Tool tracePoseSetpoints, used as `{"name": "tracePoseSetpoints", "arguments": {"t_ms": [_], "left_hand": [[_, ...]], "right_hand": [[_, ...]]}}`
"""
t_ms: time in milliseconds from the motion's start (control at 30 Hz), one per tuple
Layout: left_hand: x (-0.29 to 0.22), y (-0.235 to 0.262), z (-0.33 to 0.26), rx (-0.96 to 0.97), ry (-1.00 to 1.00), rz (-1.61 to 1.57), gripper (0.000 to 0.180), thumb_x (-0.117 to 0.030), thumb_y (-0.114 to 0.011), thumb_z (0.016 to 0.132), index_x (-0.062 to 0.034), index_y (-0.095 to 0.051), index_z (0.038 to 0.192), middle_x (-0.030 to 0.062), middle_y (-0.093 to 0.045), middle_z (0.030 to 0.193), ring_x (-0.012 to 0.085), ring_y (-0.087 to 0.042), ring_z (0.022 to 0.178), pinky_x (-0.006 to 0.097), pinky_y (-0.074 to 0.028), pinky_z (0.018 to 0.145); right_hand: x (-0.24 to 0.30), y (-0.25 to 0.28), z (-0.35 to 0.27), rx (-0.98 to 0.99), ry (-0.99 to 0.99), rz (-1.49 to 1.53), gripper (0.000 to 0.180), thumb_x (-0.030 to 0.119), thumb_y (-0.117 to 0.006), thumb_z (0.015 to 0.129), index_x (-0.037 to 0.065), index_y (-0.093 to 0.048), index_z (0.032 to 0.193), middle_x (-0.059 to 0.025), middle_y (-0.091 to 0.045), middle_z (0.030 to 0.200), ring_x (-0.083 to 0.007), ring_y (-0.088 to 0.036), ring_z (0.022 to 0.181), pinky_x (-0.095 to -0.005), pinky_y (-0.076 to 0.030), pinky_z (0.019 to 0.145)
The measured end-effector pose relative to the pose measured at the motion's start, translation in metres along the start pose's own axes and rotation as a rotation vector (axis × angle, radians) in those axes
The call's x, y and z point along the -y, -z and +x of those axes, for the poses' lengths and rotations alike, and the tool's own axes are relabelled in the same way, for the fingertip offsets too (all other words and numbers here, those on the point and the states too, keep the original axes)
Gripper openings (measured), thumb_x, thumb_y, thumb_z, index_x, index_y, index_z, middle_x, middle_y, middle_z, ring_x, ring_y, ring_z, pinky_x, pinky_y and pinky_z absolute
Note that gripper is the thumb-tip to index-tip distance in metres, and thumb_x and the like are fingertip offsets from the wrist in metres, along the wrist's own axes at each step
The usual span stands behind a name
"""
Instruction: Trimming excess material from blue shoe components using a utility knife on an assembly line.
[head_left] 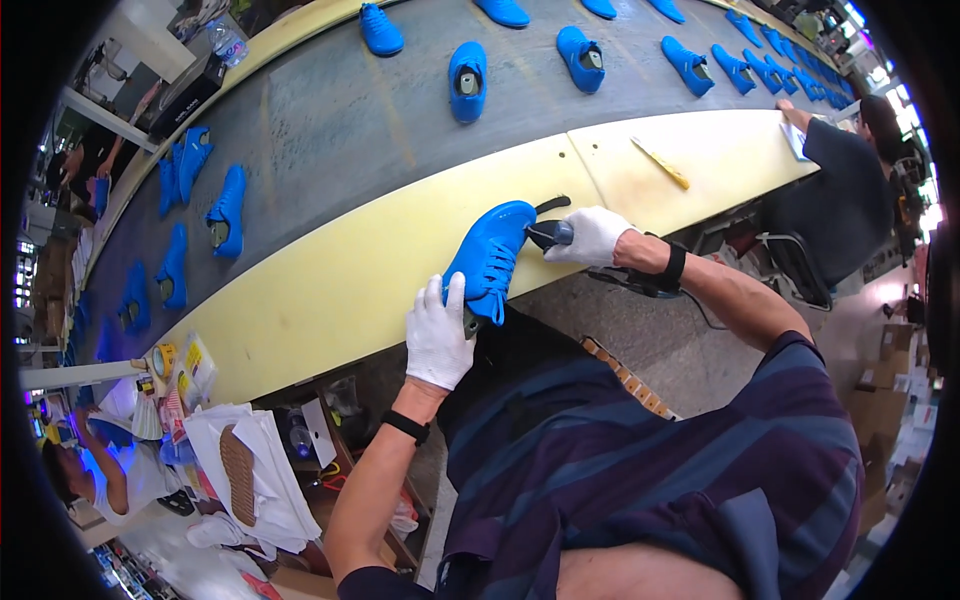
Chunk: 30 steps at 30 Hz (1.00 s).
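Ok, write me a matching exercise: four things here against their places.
Things
1. Left hand
2. Right hand
3. Yellow-handled tool
4. Brown sole

Places
A. on white material, lower left
B. gripping a dark tool near the toe of the blue shoe
C. on the pale table
D. holding the blue shoe's heel end

Pairs: 1-D; 2-B; 3-C; 4-A

Bright light across our view now, and the pale surface (300, 325) shines! White glare (930, 215) bursts along the right rim, a violet-blue glow (118, 400) sits at left; we see straight edges bowing, corners black, the middle shoe (488, 245) crisp.
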<state>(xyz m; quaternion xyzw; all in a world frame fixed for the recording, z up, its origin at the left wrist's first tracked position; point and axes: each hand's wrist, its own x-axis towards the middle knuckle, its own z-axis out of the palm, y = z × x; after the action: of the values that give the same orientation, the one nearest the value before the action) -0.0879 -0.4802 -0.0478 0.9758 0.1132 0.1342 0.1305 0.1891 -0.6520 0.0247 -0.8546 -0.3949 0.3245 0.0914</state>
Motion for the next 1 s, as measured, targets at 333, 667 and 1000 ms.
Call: {"name": "tracePoseSetpoints", "arguments": {"t_ms": [333, 667, 1000], "left_hand": [[-0.005, 0.002, 0.001, 0.058, 0.015, 0.054, 0.103, -0.015, -0.089, 0.071, -0.0018, -0.036, 0.158, 0.0267, -0.047, 0.148, 0.0444, -0.052, 0.13, 0.052, -0.048, 0.099], [-0.002, 0.002, 0.003, 0.082, 0.022, 0.026, 0.103, -0.012, -0.088, 0.072, -0.0024, -0.033, 0.159, 0.0286, -0.045, 0.149, 0.0458, -0.051, 0.13, 0.052, -0.047, 0.103], [0.001, 0.006, 0.004, 0.092, 0.03, 0.032, 0.104, -0.014, -0.09, 0.068, -0.004, -0.036, 0.157, 0.0262, -0.045, 0.147, 0.043, -0.052, 0.129, 0.049, -0.049, 0.1]], "right_hand": [[0.033, 0.016, 0.017, 0.073, 0.141, 0.102, 0.047, 0.047, -0.082, 0.087, 0.001, -0.077, 0.094, -0.0191, -0.073, 0.078, -0.0308, -0.072, 0.071, -0.0414, -0.056, 0.071], [0.021, 0.002, 0.017, -0.075, 0.209, -0.083, 0.046, 0.051, -0.076, 0.09, 0.005, -0.078, 0.093, -0.022, -0.075, 0.085, -0.0407, -0.075, 0.082, -0.0458, -0.059, 0.078], [0.018, 0.0, 0.016, -0.094, 0.239, -0.073, 0.043, 0.046, -0.076, 0.091, 0.004, -0.076, 0.095, -0.0219, -0.076, 0.086, -0.0395, -0.076, 0.084, -0.0451, -0.059, 0.078]]}}
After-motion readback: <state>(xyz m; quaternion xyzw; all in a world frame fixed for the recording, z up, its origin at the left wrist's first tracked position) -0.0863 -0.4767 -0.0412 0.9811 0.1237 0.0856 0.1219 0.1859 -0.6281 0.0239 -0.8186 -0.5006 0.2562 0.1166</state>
